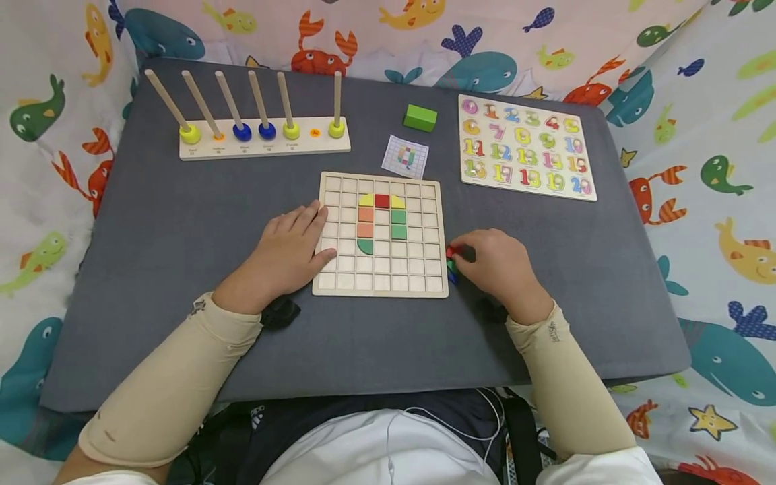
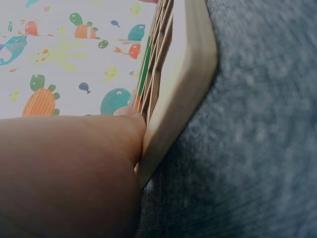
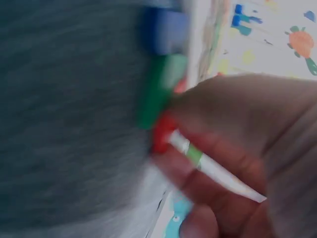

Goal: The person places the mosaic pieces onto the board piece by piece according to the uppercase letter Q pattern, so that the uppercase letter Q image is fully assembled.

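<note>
A wooden grid board (image 1: 378, 294) lies on the table with several coloured pieces in its cells. Among them are a red square (image 1: 382, 201), orange squares (image 1: 365, 230), green squares (image 1: 398, 232) and a rounded green piece (image 1: 365, 246). My left hand (image 1: 281, 252) rests on the board's left edge, fingers extended and thumb over the rim. Beside the right edge, my right hand (image 1: 498, 266) pinches a small red block (image 3: 162, 133) between thumb and fingers; this view is blurred. A green block (image 3: 154, 96) and a blue block (image 3: 163, 30) lie beside it along the edge.
Behind the board are a pattern card (image 1: 405, 157) and a green block (image 1: 420, 118). A peg stand (image 1: 267, 147) with upright rods is at the back left. A number puzzle board (image 1: 527, 148) lies at the back right. Printed cloth (image 1: 388, 40) surrounds the grey table (image 1: 388, 350).
</note>
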{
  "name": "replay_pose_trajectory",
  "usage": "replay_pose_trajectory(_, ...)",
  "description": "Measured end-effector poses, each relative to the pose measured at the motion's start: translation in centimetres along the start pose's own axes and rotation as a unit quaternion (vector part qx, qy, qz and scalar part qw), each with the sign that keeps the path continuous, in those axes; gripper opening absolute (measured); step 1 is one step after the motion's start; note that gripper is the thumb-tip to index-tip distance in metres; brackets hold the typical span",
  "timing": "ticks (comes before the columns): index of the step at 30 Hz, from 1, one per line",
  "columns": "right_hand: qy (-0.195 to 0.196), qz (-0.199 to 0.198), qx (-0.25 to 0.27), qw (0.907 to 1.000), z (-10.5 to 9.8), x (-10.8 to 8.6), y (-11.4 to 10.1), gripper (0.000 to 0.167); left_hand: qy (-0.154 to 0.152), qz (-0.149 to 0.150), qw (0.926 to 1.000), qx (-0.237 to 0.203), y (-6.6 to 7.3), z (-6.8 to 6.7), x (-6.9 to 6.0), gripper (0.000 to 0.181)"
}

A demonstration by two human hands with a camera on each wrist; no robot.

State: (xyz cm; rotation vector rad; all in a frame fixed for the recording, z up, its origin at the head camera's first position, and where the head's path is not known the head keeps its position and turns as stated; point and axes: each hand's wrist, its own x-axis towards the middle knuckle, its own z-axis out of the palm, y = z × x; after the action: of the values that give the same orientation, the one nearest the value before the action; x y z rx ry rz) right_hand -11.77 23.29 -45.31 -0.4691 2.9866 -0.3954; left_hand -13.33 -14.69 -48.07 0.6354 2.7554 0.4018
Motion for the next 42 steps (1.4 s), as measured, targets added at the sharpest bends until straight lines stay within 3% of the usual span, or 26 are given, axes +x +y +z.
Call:
replay_pose_trajectory(3,-0.028,0.041,0.028,0.9983,-0.9,0.0,-0.3,0.023,-0.002,0.002,1.0,0.004,0.1,0.1,0.1,0.083)
replay_pose_trajectory(7,-0.004,0.062,0.082,0.9947,-2.2,0.3,-2.3,0.021,-0.001,0.015,0.9998,0.01,0.5,-0.1,0.5,0.084)
replay_pose_trajectory(10,0.004,0.017,0.107,0.9941,-2.3,1.6,-4.8,0.018,0.007,0.021,0.9997,0.012,0.9,-0.6,0.7,0.084)
replay_pose_trajectory(15,-0.043,-0.043,0.081,0.9949,-1.1,4.3,-7.7,0.006,0.006,0.022,0.9996,0.017,1.4,-1.1,0.8,0.083)
replay_pose_trajectory(19,-0.041,-0.062,0.054,0.9958,0.1,5.0,-8.1,0.006,0.001,0.029,0.9994,0.018,1.9,-1.3,0.9,0.083)
replay_pose_trajectory(26,-0.05,-0.165,0.071,0.9824,0.5,4.1,-7.5,0.019,0.005,0.024,0.9994,0.025,2.0,-1.1,1.0,0.083)
replay_pose_trajectory(29,-0.037,-0.144,0.077,0.9858,0.2,3.0,-6.9,0.028,0.002,0.024,0.9995,0.018,1.8,-1.0,1.0,0.083)
replay_pose_trajectory(32,-0.017,-0.091,0.105,0.9902,-0.3,1.5,-5.9,0.034,0.0,0.021,0.9997,0.015,1.5,-0.7,0.9,0.084)
replay_pose_trajectory(37,0.006,-0.026,0.128,0.9914,-1.0,-0.5,-3.8,0.033,-0.005,0.003,0.9999,0.014,0.7,-0.1,0.7,0.086)
replay_pose_trajectory(42,0.01,0.019,0.119,0.9927,-1.6,-1.5,-1.7,0.033,-0.007,-0.008,0.9999,0.001,-0.1,0.2,0.2,0.084)
